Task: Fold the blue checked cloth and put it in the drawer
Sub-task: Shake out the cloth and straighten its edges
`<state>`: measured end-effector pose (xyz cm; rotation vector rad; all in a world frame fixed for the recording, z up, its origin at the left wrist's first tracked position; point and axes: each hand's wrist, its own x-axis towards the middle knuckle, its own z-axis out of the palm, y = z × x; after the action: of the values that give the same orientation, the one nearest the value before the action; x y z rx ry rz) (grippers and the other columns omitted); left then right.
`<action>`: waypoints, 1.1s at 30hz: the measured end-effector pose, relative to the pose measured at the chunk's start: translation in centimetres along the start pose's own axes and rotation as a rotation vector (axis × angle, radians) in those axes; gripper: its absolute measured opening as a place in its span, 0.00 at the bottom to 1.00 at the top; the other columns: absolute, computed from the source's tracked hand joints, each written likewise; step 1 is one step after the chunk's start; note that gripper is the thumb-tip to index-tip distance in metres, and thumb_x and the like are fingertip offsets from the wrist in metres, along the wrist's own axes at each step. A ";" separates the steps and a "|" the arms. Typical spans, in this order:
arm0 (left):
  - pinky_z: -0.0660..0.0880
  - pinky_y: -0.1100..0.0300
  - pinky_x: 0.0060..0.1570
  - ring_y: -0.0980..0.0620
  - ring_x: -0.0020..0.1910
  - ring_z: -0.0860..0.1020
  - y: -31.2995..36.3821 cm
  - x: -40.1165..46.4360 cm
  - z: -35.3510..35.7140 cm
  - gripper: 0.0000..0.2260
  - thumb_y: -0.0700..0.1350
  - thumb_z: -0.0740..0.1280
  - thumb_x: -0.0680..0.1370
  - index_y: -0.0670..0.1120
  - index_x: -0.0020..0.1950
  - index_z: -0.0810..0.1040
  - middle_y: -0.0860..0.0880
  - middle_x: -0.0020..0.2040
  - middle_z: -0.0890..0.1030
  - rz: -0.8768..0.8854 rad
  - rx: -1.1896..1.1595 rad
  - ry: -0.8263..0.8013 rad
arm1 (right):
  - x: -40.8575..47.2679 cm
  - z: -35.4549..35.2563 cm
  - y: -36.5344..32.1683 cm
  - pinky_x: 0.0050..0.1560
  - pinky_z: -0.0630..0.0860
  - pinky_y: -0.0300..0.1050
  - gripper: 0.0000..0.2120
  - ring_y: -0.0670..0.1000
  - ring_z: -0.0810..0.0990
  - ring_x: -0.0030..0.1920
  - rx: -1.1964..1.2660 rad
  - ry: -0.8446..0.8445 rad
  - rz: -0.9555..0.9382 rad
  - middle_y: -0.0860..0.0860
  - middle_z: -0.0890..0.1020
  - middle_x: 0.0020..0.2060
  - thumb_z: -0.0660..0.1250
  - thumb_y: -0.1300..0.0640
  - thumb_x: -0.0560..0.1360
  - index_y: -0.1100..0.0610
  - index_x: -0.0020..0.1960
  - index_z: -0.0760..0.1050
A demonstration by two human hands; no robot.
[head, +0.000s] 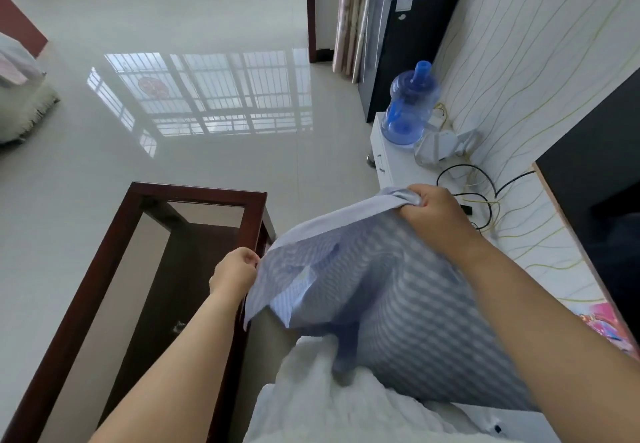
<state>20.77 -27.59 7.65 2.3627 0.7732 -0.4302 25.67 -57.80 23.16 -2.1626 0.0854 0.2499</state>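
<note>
Both forearms reach out, holding the blue checked cloth [363,280] spread in the air.

Left hand [235,274] and right hand [433,212] each pinch an upper corner, fingers curled tight. Hanging unfolded above the white bench [398,165], it could fold crooked if one corner slips.

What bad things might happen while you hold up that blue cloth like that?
The blue checked cloth hangs loose between the left hand and right hand, so a corner might slip free. Its edge near the right hand could snag the cables on the white cabinet. The lower part might bunch up, spoiling the fold.
</note>
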 end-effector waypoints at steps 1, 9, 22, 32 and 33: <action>0.75 0.55 0.41 0.51 0.41 0.76 -0.4 0.0 0.2 0.08 0.41 0.58 0.79 0.50 0.47 0.76 0.46 0.49 0.81 -0.042 -0.042 -0.014 | -0.1 -0.1 0.3 0.28 0.61 0.35 0.15 0.41 0.65 0.26 0.054 0.008 0.027 0.42 0.70 0.22 0.64 0.59 0.75 0.56 0.30 0.73; 0.64 0.53 0.69 0.53 0.70 0.65 3.6 -5.3 3.8 0.34 0.60 0.70 0.71 0.50 0.71 0.62 0.55 0.71 0.65 0.350 -0.450 -0.140 | -0.6 0.2 1.2 0.33 0.64 0.40 0.10 0.48 0.68 0.33 0.215 -0.023 0.057 0.51 0.72 0.31 0.66 0.56 0.75 0.64 0.43 0.78; 0.71 0.62 0.36 0.49 0.36 0.75 7.4 -2.1 -2.1 0.05 0.41 0.64 0.79 0.41 0.50 0.78 0.48 0.38 0.78 0.469 -0.462 0.468 | 0.4 -6.4 5.1 0.38 0.80 0.40 0.31 0.50 0.81 0.41 0.418 -0.724 0.170 0.53 0.83 0.44 0.77 0.47 0.64 0.59 0.63 0.76; 0.71 0.60 0.21 0.48 0.23 0.76 16.6 -12.8 -1.7 0.19 0.58 0.61 0.77 0.47 0.37 0.82 0.50 0.28 0.79 1.410 0.158 0.354 | 3.8 -1.7 1.5 0.30 0.73 0.33 0.11 0.45 0.74 0.32 0.299 -0.163 0.114 0.48 0.77 0.32 0.63 0.57 0.77 0.53 0.37 0.76; 0.69 0.62 0.21 0.49 0.23 0.76 17.1 -13.3 -0.9 0.17 0.57 0.62 0.77 0.48 0.38 0.83 0.51 0.28 0.80 1.412 0.163 0.389 | 2.4 -1.1 0.7 0.32 0.73 0.37 0.11 0.46 0.75 0.32 0.287 -0.264 0.071 0.50 0.77 0.31 0.63 0.58 0.78 0.57 0.38 0.78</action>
<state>21.12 -43.65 22.28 2.5000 -0.8786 0.5893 28.05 -58.98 22.72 -1.8278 0.0439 0.5292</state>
